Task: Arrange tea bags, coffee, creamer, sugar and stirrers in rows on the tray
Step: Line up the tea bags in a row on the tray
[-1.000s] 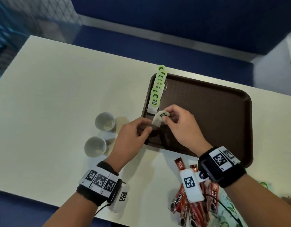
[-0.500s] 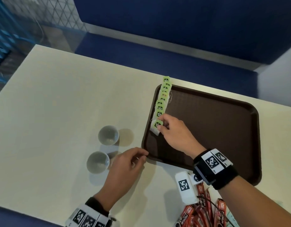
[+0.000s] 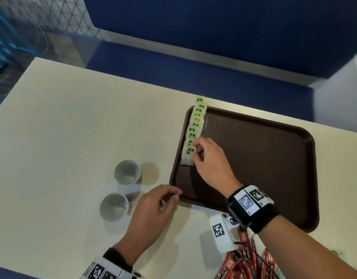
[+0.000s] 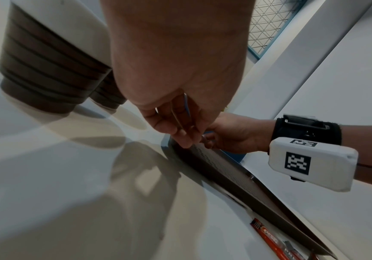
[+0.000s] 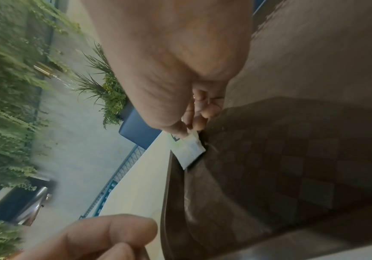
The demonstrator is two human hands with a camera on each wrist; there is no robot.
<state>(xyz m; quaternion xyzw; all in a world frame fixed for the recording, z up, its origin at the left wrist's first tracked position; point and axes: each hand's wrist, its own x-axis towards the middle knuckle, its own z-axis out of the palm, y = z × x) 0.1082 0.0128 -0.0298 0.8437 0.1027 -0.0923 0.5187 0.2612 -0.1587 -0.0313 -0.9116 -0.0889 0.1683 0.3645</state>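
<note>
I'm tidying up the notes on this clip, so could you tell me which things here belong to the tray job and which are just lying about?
Part of the job:
tray
row of tea bags
tea bag pinched by the right hand
red coffee sticks
left hand, at the tray's corner

Lying about:
two cups on the table

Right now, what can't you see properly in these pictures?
- Red sachets, head view: cut off by the bottom edge.
- Left hand: whether it holds anything, its curled fingers hide.
- Tea bag, right wrist view: label blurred, the right hand covers its top.
</note>
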